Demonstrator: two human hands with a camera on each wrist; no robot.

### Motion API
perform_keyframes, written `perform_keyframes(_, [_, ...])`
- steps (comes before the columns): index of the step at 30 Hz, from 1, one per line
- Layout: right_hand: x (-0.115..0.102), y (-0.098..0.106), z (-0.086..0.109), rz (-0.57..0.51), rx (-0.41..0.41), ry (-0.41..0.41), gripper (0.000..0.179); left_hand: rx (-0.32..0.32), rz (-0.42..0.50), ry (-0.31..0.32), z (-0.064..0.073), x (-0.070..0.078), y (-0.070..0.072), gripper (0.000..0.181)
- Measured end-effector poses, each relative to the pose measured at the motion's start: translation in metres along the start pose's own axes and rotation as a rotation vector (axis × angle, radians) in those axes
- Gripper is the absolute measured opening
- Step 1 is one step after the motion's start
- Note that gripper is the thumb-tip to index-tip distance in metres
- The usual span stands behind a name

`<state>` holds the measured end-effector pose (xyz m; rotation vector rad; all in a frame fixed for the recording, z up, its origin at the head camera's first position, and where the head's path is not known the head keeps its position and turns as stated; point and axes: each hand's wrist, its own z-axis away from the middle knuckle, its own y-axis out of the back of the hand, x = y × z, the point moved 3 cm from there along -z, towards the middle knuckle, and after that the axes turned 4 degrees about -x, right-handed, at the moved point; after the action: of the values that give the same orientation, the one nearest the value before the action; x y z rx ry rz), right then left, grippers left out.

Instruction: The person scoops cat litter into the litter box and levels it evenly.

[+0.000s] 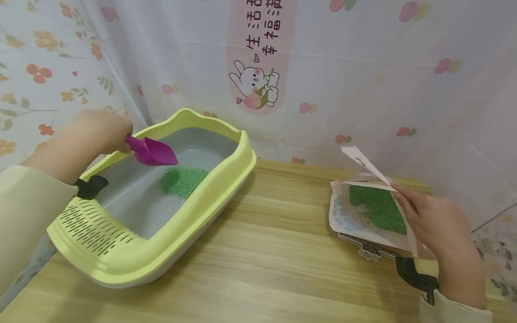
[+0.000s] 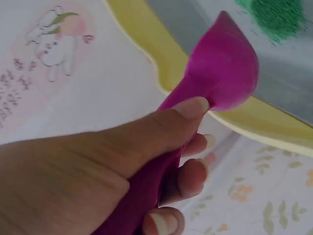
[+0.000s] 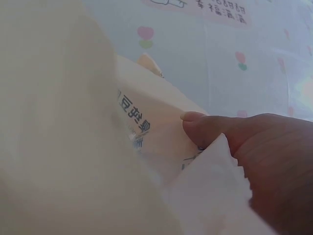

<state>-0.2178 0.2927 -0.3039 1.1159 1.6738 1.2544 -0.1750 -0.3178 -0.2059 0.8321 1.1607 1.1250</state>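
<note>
My left hand grips the handle of a purple scoop over the yellow-rimmed litter box. In the left wrist view the thumb lies along the scoop's neck, fingers curled beneath. Green litter pellets lie in a patch on the box's grey floor, below the scoop's tip. At the right, my right hand pinches the upper edge of an opened bag, which holds more green pellets. The right wrist view shows the thumb pressed on the printed plastic; the other fingers are hidden there.
Both the box and the bag are on a wood-grain table. A white curtain with fruit and rabbit prints hangs close behind them. The box's slotted step faces the near left. A dark clip-like piece lies at the bag's front edge.
</note>
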Motion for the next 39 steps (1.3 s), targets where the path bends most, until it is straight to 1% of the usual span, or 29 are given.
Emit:
perform_keyframes(3, [0.0,0.001,0.001,-0.001,0.01,0.003,0.042,0.044,0.036,-0.011,0.008,0.006,-0.007,0.02])
perform_keyframes(8, [-0.003,0.003,0.002,0.008,0.05,0.01,0.041,0.089,0.099,-0.038,0.025,0.015,-0.022,0.026])
perform_keyframes(12, [-0.006,0.003,0.001,0.006,0.106,0.041,0.039,0.139,0.1,-0.043,0.039,0.02,-0.031,0.031])
perform_keyframes(16, [-0.008,0.003,0.001,0.005,0.145,0.066,0.036,0.184,0.111,-0.047,0.047,0.025,-0.039,0.035])
perform_keyframes(18, [-0.008,0.003,0.001,0.007,0.146,0.068,0.035,0.195,0.133,-0.041,0.049,0.028,-0.043,0.035])
perform_keyframes(22, [-0.007,0.003,0.002,0.006,0.107,0.046,0.036,0.235,0.2,-0.03,0.053,0.035,-0.048,0.035])
perform_keyframes(23, [-0.006,0.003,0.002,0.008,0.096,0.037,0.037,0.247,0.22,-0.027,0.054,0.038,-0.048,0.037])
perform_keyframes(27, [-0.006,0.003,0.003,0.006,0.086,0.024,0.038,0.342,0.279,-0.031,0.062,0.053,-0.048,0.038])
perform_keyframes(30, [-0.006,0.003,0.002,0.008,0.097,0.027,0.037,0.443,0.292,-0.045,0.069,0.067,-0.046,0.036])
perform_keyframes(32, [-0.006,0.003,0.002,0.009,0.1,0.026,0.037,0.479,0.304,-0.056,0.073,0.077,-0.045,0.035])
perform_keyframes(34, [-0.006,0.003,0.002,0.012,0.101,0.024,0.037,0.505,0.312,-0.073,0.077,0.086,-0.043,0.035])
perform_keyframes(37, [-0.006,0.003,0.002,0.013,0.087,0.018,0.037,0.505,0.34,-0.101,0.081,0.103,-0.042,0.035])
perform_keyframes(39, [-0.006,0.002,0.002,0.015,0.077,0.015,0.038,0.537,0.349,-0.125,0.085,0.114,-0.041,0.034])
